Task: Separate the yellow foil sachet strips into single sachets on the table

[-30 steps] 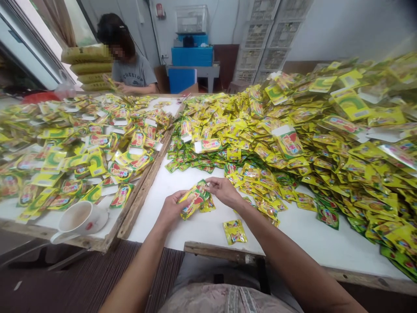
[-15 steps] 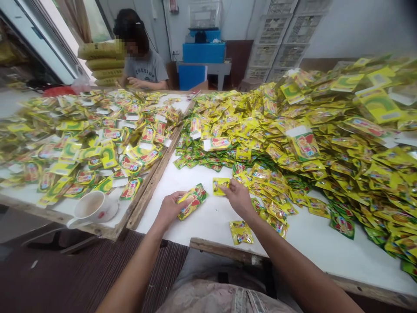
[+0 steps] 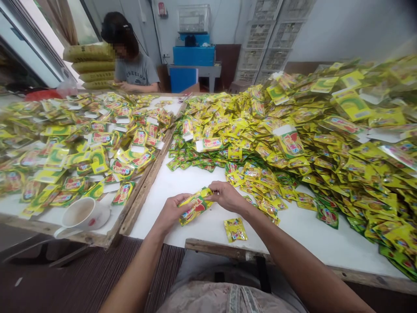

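My left hand [image 3: 171,212] is closed round a long yellow-green pouch [image 3: 194,207] just above the white table [image 3: 211,226]. My right hand [image 3: 226,195] pinches a small yellow sachet at the pouch's open top end; the sachet is mostly hidden by the fingers. One loose small sachet [image 3: 235,229] lies flat on the table below my right wrist. A big heap of small yellow sachets [image 3: 293,143] fills the table's right and far side, its near edge touching my right forearm.
On the left table lies a spread of larger yellow-green pouches [image 3: 97,143], with a white cup [image 3: 80,214] on a saucer at its front edge. Another person in a grey shirt [image 3: 135,71] sits at the far end. Blue bins and white crates stand behind.
My right hand reached out to the heap, picked up a small sachet, and has come back to the top of the pouch held in my left hand.
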Demonstrator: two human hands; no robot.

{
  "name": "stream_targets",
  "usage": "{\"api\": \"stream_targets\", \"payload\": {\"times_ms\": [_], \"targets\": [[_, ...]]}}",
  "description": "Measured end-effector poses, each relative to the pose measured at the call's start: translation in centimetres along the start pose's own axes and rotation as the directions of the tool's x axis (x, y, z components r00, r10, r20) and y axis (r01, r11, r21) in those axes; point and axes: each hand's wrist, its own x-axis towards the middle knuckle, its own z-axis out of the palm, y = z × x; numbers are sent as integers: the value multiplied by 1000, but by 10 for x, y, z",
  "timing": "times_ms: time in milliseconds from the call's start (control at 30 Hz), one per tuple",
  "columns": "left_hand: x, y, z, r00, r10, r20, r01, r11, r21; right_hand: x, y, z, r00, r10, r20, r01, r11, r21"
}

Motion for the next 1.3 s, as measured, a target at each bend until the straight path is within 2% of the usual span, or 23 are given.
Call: {"api": "stream_targets", "payload": {"times_ms": [67, 133, 233, 300, 400, 567, 700, 833, 1033, 1133, 1200, 1300], "targets": [[2, 0, 3, 1000, -9, -25, 8, 1000, -27, 0, -1, 3, 999, 39, -32, -38, 999, 33], [3, 0, 6, 998, -12, -59, 8, 998, -66, -2, -1, 6, 992, 101, -78, -86, 982, 168], [5, 0, 10, 996, 0, -84, -10, 992, -128, -6, -3, 6, 965, 163, -206, -100, 953, 284], [5, 0, 13, 997, 11, -78, -23, 988, -152, -8, -5, 4, 939, 175, -297, -121, 974, 192], [5, -1, 17, 997, 5, -71, -17, 986, -169, -10, -7, 5, 916, 176, -359, -168, 984, 53], [6, -4, 20, 998, -6, -61, -5, 984, -180, -14, -3, 14, 924, 147, -353, -140, 989, 45], [7, -2, 19, 999, -6, -38, -2, 978, -209, -16, -4, 13, 928, 202, -314, -177, 979, 106], [7, 2, 20, 997, -18, -74, -3, 963, -270, -18, -13, 8, 958, 129, -257, -100, 987, 122], [6, 3, 21, 990, -4, -142, -42, 948, -315, -20, -19, 10, 884, 14, -467, -51, 996, -68], [5, 3, 21, 986, -4, -168, -50, 948, -314, -18, -17, 9, 856, 48, -515, -66, 998, -16], [3, 3, 21, 987, -10, -162, -41, 951, -307, -16, -17, 6, 852, 69, -519, -64, 998, 27], [1, 3, 21, 987, -10, -162, -38, 956, -290, -15, -17, 2, 891, 27, -452, -22, 1000, 17]]}}
